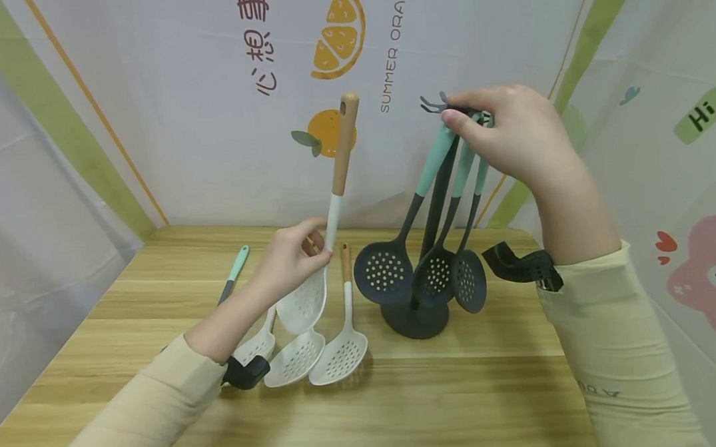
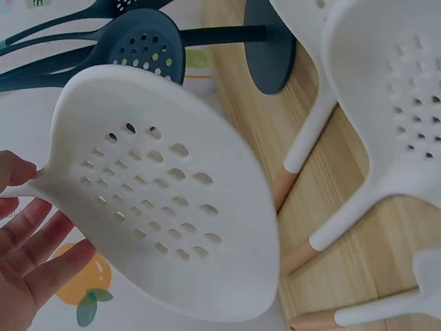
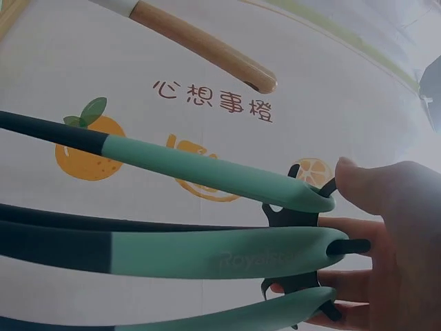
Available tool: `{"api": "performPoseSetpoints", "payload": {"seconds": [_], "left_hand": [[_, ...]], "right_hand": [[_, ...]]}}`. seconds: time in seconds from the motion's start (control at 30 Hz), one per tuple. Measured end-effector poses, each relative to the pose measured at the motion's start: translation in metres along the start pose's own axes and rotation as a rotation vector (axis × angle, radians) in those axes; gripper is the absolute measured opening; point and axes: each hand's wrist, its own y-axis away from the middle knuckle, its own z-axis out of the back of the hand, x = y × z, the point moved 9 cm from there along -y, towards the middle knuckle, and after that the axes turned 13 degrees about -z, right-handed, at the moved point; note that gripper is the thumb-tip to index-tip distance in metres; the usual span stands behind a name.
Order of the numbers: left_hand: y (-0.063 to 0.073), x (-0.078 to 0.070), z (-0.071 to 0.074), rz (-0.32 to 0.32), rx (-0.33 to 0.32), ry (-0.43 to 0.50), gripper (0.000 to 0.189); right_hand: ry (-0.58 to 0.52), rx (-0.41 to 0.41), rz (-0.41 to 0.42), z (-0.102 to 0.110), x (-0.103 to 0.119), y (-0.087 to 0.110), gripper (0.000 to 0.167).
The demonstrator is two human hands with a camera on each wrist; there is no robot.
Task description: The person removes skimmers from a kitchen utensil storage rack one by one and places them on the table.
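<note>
My left hand [image 1: 287,256] pinches a white skimmer [image 2: 165,200] low on its handle, just above the perforated head. Its wooden handle end [image 1: 345,141] points up, and the head hangs over the white skimmers on the table. My right hand [image 1: 518,130] grips the hooked top of a dark utensil stand [image 1: 416,322]. In the right wrist view the fingers reach behind the hooks, with the thumb at one hook tip. From the hooks hang several dark perforated utensils with mint-green handles, among them a round skimmer [image 1: 384,272] on the left.
Several white skimmers with wooden handles, one of them a slotted skimmer [image 1: 341,357], lie on the wooden table [image 1: 462,399] left of the stand. Behind my left forearm lies a utensil with a mint handle [image 1: 239,260]. A printed curtain [image 1: 198,144] hangs behind the table.
</note>
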Motion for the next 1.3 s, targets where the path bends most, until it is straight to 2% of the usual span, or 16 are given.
{"api": "performPoseSetpoints", "payload": {"seconds": [0.27, 0.73, 1.3], "left_hand": [[0.016, 0.016, 0.013, 0.065, 0.02, -0.053, 0.036], [0.046, 0.038, 0.045, 0.143, 0.039, -0.109, 0.037], [0.082, 0.061, 0.092, 0.226, 0.051, -0.193, 0.039]], "right_hand": [[0.036, -0.025, -0.029, -0.002, 0.002, 0.001, 0.051], [0.044, -0.058, -0.05, -0.005, 0.001, 0.001, 0.052], [0.042, -0.121, -0.055, -0.006, 0.0, 0.004, 0.052]]}}
